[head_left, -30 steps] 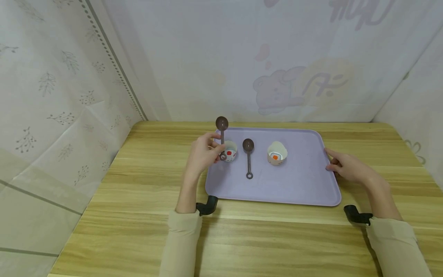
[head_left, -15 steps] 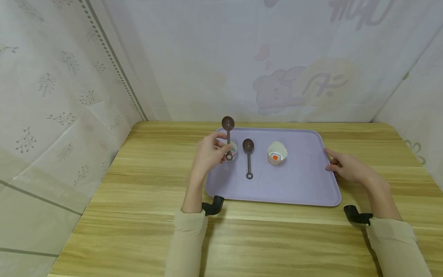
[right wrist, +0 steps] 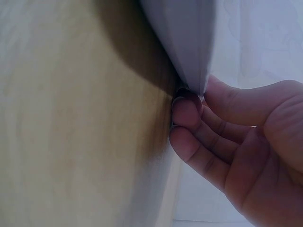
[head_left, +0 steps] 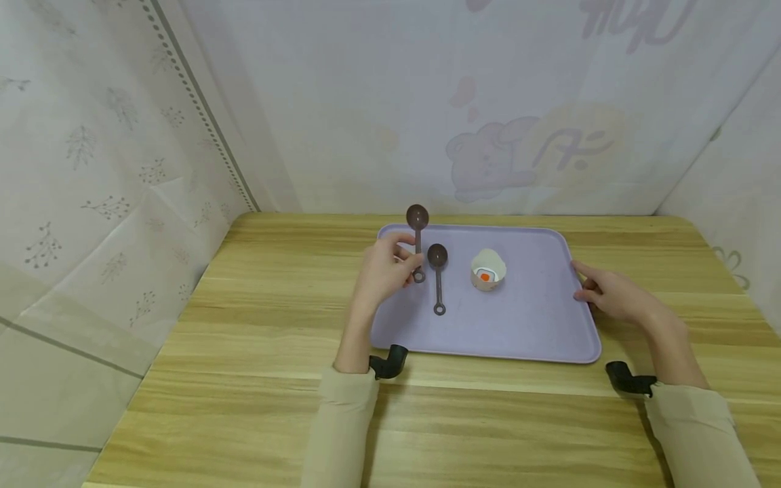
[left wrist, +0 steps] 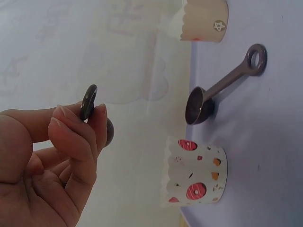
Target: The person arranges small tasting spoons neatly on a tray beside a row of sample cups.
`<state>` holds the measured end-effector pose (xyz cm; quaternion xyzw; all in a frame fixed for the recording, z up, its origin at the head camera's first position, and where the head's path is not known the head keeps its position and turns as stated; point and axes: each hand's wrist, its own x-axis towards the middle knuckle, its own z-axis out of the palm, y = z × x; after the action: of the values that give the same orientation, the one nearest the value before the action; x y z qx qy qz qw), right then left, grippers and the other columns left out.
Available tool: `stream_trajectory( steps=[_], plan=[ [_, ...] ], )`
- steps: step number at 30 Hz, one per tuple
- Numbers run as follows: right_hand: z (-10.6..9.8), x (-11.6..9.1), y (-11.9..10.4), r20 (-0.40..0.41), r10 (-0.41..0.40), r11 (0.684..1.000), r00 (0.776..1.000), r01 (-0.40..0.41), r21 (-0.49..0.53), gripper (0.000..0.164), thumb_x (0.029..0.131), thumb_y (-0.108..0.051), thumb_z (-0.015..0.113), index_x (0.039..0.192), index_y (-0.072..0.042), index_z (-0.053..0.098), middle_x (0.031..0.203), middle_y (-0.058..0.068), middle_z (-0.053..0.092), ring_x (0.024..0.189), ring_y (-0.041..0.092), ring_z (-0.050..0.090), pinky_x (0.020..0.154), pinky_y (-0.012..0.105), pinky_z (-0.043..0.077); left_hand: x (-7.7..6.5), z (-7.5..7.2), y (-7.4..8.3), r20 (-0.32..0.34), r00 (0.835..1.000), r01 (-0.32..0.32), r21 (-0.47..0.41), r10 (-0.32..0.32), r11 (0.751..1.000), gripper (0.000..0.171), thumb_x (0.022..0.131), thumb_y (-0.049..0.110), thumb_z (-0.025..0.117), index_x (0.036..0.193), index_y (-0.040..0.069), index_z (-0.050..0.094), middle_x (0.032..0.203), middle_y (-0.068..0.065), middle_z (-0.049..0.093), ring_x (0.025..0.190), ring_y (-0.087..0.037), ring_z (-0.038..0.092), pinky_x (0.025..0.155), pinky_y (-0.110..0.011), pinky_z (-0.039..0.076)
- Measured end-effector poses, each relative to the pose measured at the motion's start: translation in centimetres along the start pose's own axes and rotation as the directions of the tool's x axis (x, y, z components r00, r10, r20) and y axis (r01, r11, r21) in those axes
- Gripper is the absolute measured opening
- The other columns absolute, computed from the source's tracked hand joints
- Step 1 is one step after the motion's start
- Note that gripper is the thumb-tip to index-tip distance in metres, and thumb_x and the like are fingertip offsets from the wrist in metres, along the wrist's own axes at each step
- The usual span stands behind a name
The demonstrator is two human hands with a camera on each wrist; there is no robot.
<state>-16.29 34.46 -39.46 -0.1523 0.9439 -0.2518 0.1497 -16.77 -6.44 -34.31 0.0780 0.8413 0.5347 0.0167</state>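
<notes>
My left hand pinches the handle of a brown measuring spoon, raised above the tray's left part with its round bowl up and away from me. In the left wrist view the spoon's ring end shows between thumb and fingers. A second brown measuring spoon lies on the lilac tray. To its right stands a pale paper baking cup with an orange-and-white item inside. Another baking cup, printed with pink rings, is hidden behind my left hand in the head view. My right hand pinches the tray's right rim.
The tray lies on a wooden table, near its back edge. Behind the table hangs a pale printed curtain, and a leaf-patterned cloth covers the left side. Black wrist mounts stick out beside both forearms.
My left hand has moved right with the raised measuring spoon and now covers the left baking cup in the head view. My right hand stays on the tray's rim.
</notes>
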Motion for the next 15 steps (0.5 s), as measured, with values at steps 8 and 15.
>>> stream_trajectory(
  steps=[8,15],
  plan=[
    [-0.1,-0.1,0.0,-0.004,-0.007,1.000,1.000,0.007,-0.003,0.066,0.100,-0.005,0.061,0.148,0.020,0.023,0.093,0.013,0.064,0.079,0.021,0.055,0.063,0.028,0.046,0.3,1.1,0.5,0.018,1.000,-0.009,-0.012,0.009,1.000,0.033,0.093,0.008,0.073,0.123,-0.002,0.063,0.081,-0.011,0.071,0.053,-0.015,0.060,0.050,-0.025,0.051],
    [0.0,-0.1,0.1,-0.005,-0.004,1.000,1.000,0.004,0.001,0.066,0.100,-0.005,0.061,0.148,0.020,0.023,0.095,0.014,0.065,0.080,0.021,0.056,0.064,0.028,0.047,0.5,2.0,0.9,0.039,0.999,-0.017,-0.016,0.017,1.000,0.033,0.094,0.007,0.072,0.123,-0.002,0.062,0.082,-0.012,0.071,0.052,-0.014,0.059,0.050,-0.025,0.051]
  ],
)
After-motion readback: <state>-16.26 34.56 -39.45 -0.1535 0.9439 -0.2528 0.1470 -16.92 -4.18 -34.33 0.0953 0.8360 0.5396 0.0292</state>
